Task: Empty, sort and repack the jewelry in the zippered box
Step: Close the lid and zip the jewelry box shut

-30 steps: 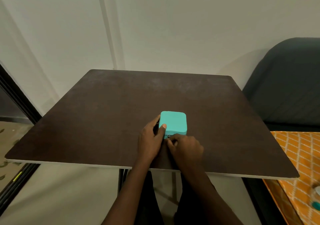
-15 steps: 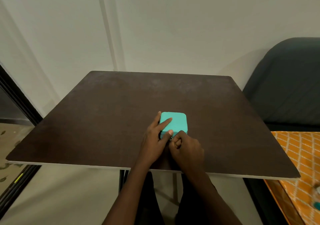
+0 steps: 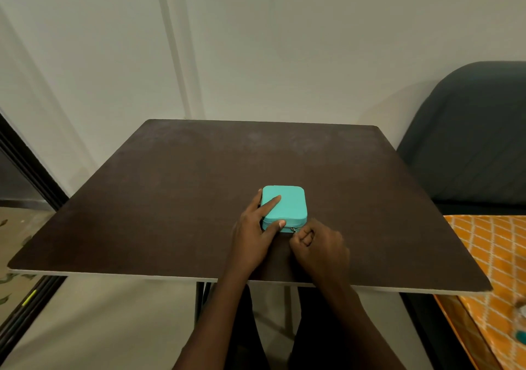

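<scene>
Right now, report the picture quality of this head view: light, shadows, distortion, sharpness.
Head view: dim, soft indoor light, no glare; the dark table shows only a dull sheen toward its far edge. Wide-angle bending bows the wall lines and table edges. The teal box, left hand and right hand look sharp; the zipper pull is small, its detail unclear.

Your table (image 3: 170, 199) is a dark brown square top with a pale edge along its near side. Behind it you have an off-white wall (image 3: 284, 42) with a raised vertical strip. To your right sits a dark grey chair (image 3: 469, 142), and below it an orange cloth (image 3: 492, 256) with a white diamond pattern. On that cloth, at the frame's edge, a small teal item, possibly a cap.
</scene>
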